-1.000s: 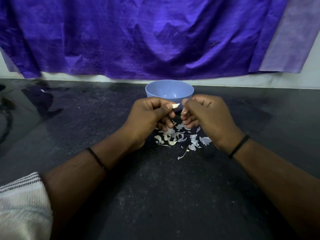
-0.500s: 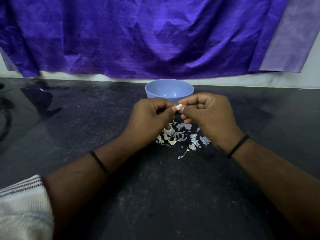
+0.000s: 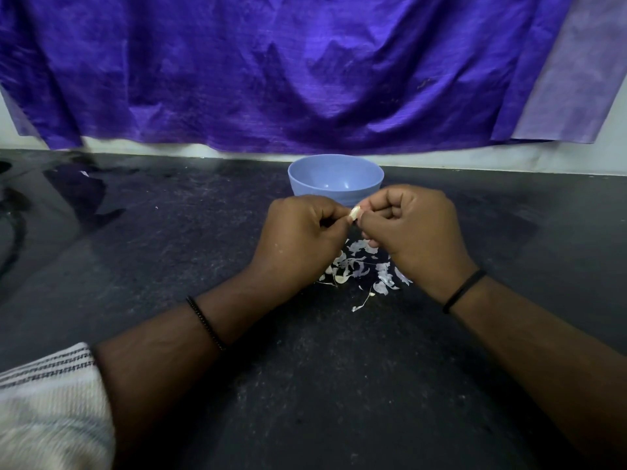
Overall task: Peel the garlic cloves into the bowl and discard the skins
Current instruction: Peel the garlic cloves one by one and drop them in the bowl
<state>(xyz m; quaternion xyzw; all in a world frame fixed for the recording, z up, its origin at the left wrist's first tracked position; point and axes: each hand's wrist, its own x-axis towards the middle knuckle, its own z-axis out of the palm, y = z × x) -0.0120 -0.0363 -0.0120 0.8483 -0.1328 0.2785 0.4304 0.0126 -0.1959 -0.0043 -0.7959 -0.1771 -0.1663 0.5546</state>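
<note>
Head view: we pinch a clove (image 3: 355, 213) between left hand (image 3: 305, 232) and right hand (image 3: 415, 225), mid-peel; next, probably drop it into the bowl (image 3: 336, 178).

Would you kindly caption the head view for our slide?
Both hands, left and right, pinch a garlic clove before the blue bowl, above skins.

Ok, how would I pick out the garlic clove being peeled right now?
Start at the blue bowl by the purple cloth. Just in front of it the left hand and right hand meet, pinching the garlic clove between their fingertips. It is solid, pale and held up, unlike the papery skins on the counter.
</note>
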